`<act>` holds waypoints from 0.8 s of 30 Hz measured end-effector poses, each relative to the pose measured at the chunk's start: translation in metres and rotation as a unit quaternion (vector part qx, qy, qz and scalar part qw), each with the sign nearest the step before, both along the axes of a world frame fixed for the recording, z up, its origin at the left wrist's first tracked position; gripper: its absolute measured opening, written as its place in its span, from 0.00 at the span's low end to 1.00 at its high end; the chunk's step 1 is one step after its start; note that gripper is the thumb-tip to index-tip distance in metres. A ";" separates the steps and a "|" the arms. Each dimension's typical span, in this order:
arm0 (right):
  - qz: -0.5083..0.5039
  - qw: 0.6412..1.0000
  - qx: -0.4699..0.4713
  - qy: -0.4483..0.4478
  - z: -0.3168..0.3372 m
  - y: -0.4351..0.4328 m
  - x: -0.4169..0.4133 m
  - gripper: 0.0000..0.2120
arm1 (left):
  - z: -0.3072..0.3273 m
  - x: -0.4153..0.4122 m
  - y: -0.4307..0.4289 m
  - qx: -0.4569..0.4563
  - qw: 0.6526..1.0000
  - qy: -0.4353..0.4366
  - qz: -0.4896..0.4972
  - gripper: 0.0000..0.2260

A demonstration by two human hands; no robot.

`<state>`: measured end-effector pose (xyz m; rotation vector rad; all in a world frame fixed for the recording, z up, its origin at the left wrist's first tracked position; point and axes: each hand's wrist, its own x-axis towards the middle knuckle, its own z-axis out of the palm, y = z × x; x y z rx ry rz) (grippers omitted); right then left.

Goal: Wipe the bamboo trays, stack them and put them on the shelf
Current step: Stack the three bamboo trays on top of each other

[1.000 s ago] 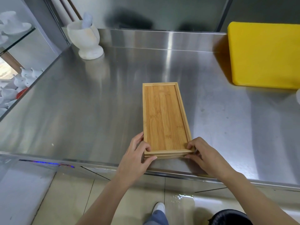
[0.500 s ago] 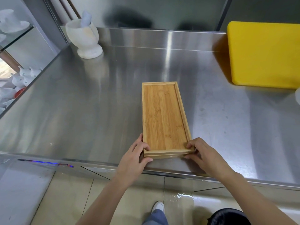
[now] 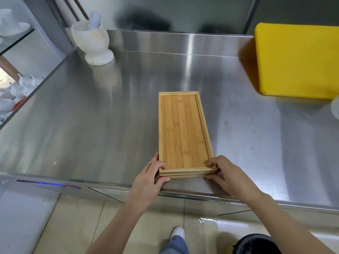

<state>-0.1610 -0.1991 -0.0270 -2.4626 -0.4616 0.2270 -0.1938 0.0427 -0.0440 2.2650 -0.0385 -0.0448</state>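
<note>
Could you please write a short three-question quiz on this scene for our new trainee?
1. True or false: the bamboo trays are already stacked on the steel counter.
2. Which corners do the left hand and right hand grip?
A. near
B. far
3. Fill in: the white mortar stands at the counter's far ___ corner.

Key: 1 true; 2 A; 3 left.

Commercial kitchen: stainless steel counter (image 3: 91, 125), yellow cutting board (image 3: 297, 59), mortar (image 3: 93, 44).
</note>
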 end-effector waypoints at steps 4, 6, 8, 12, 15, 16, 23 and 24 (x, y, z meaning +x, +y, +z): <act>0.005 1.000 0.007 -0.012 -0.001 0.000 -0.001 0.15 | -0.001 -0.001 -0.001 0.002 1.000 -0.009 0.006 0.16; -0.004 1.000 0.008 -0.010 -0.001 -0.002 -0.002 0.18 | -0.001 -0.003 0.000 -0.048 0.999 0.010 -0.003 0.19; -0.045 0.995 0.078 0.044 0.003 -0.001 -0.004 0.22 | 0.007 -0.006 -0.001 -0.183 0.981 0.061 0.029 0.24; -0.233 0.920 0.268 0.166 0.009 0.004 0.008 0.26 | 0.029 0.017 0.005 -0.353 0.900 0.167 0.195 0.32; -0.270 0.868 0.332 0.252 0.011 0.010 0.020 0.35 | 0.044 0.039 0.006 -0.324 0.888 0.265 0.193 0.32; -0.256 0.865 0.338 0.267 0.013 0.013 0.022 0.41 | 0.045 0.044 0.004 -0.301 0.893 0.286 0.176 0.32; -0.237 0.835 0.371 0.331 0.016 0.035 0.025 0.23 | 0.051 0.050 -0.019 -0.255 0.891 0.335 0.172 0.33; -0.243 0.829 0.377 0.333 0.016 0.036 0.026 0.21 | 0.052 0.052 -0.019 -0.273 0.883 0.339 0.179 0.35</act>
